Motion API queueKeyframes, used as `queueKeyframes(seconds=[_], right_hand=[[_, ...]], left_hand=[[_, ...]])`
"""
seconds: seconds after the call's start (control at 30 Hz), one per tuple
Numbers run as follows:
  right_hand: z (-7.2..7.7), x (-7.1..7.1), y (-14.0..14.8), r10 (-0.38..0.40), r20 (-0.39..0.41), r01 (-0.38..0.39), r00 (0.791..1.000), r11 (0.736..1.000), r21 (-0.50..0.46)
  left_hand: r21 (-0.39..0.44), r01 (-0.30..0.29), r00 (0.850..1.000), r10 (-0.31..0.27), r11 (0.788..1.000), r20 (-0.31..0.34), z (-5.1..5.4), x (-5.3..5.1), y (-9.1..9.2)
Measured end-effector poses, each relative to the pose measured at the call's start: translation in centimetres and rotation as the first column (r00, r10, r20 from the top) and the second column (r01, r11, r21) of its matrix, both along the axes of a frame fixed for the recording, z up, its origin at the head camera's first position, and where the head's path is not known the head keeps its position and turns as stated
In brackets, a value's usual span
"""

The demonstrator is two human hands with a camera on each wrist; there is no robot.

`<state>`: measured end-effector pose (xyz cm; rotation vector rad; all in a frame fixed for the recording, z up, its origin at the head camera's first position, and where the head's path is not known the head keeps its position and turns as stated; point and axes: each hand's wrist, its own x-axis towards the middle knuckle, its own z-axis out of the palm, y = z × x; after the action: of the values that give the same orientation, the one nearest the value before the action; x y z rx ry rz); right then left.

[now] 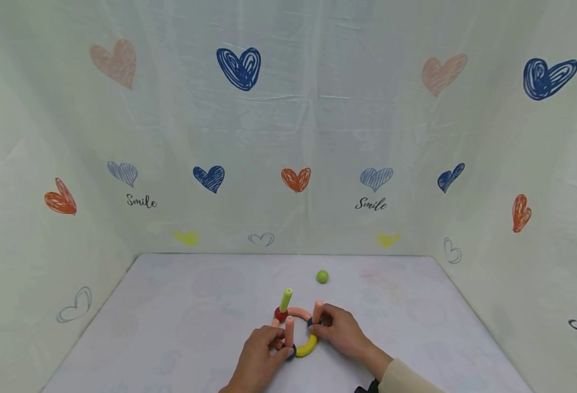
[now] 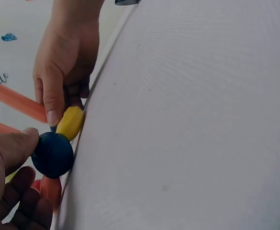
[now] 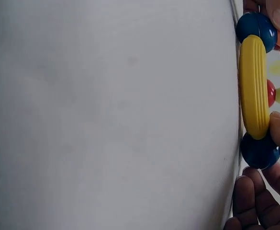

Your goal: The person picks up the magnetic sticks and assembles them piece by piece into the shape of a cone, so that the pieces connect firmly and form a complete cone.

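Note:
On the table lies a ring of curved rods joined by balls, with straight sticks standing up from it. My left hand holds the near dark-blue ball between thumb and fingers; an orange stick rises from it. At the ring's right side my right hand grips the other dark-blue ball, below a second orange stick. Between these balls runs a yellow curved rod. A red ball at the far left carries a yellow-green stick. Orange curved rods complete the loop, partly covered by my left hand.
A loose green ball sits behind the ring on the white table. Sheets printed with hearts hang along the back and both sides. Something black shows by the right sleeve.

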<state>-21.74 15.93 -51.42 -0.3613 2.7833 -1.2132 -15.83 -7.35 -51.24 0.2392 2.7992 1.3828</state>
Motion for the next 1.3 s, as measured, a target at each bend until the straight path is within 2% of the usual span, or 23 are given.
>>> queueKeyframes(seconds=[0.27,0.5,0.67,0.87,1.3], right_hand=[[0.4,1.4,0.8,0.036,0.011,-0.036,0.999,0.999,0.018],[0.2,2.3,1.2,0.066,-0.011,-0.065,0.998,0.998,0.021],[0.0,2.5,1.3,0.073,-0.001,-0.073,0.997,0.997,0.008],[0.0,2.6,1.3,0.075,-0.011,-0.075,0.997,0.997,-0.003],[0.2,2.8,1.2,0.085,-0.008,-0.085,0.996,0.996,-0.018]], left_hand=[[0.020,0.016,1.000,-0.016,1.000,-0.022,0.0,-0.1,-0.7],[0.010,-0.010,0.999,0.011,1.000,-0.034,0.1,-0.1,-0.8],[0.041,0.003,1.000,-0.002,0.999,-0.014,-0.1,-0.2,-1.0],[0.127,0.031,1.000,-0.030,0.991,-0.008,-0.3,-0.2,-1.2],[0.160,0.010,0.999,-0.015,0.987,0.031,-0.9,-0.4,-1.2]])
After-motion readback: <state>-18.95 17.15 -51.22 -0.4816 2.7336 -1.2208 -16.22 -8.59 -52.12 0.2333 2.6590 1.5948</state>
